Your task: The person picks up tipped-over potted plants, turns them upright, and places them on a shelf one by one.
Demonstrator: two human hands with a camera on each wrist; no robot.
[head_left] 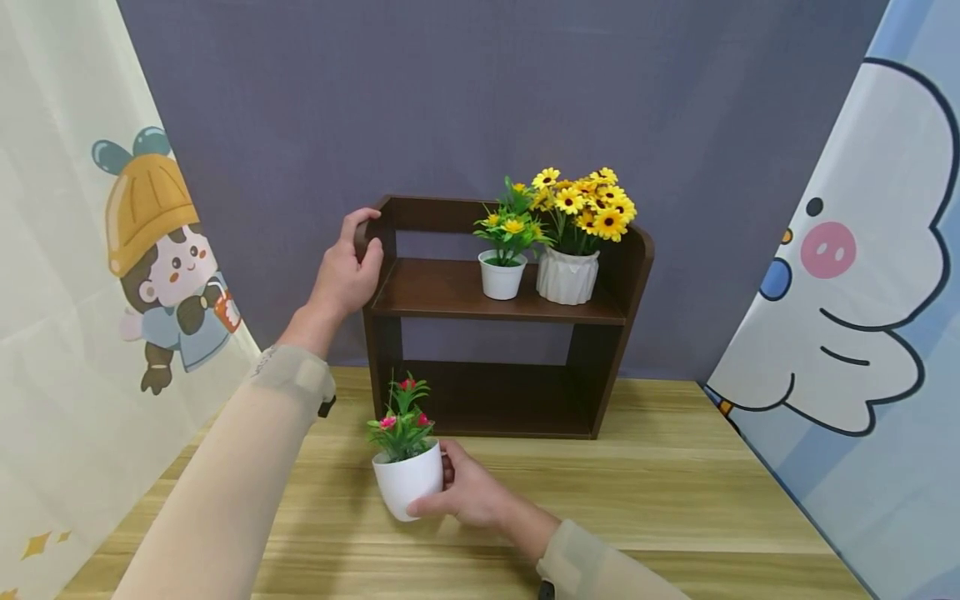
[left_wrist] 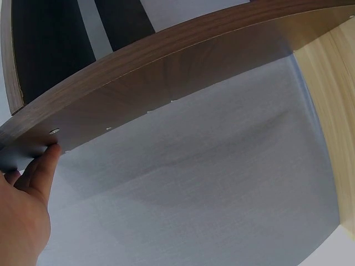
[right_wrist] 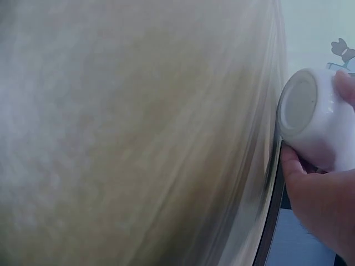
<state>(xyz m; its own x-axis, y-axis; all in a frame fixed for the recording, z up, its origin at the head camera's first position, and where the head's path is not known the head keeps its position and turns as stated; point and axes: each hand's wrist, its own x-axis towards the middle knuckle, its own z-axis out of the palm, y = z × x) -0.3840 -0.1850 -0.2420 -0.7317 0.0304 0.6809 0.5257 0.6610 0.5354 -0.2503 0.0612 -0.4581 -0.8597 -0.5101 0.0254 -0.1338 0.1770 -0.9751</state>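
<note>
My right hand (head_left: 472, 492) holds a white pot (head_left: 405, 482) with a small green plant (head_left: 406, 442) bearing pinkish-red flowers. The pot tilts a little above the table, and its round underside (right_wrist: 298, 104) faces the right wrist camera. My left hand (head_left: 347, 268) grips the upper left side panel of a dark brown two-tier shelf (head_left: 442, 286), thumb on the inner side. In the left wrist view, fingers (left_wrist: 46, 172) touch the panel's outer face. On the upper tier stand a small white pot (head_left: 502, 277) with yellow flowers and a ribbed white pot (head_left: 567, 277) of yellow daisy-like flowers.
The shelf stands at the back of a wood-grain table (head_left: 675, 492). A grey-blue cloth (head_left: 525, 83) hangs behind it. Printed curtains flank the table, with a cartoon child (head_left: 174, 267) at left and a white cartoon figure (head_left: 862, 242) at right.
</note>
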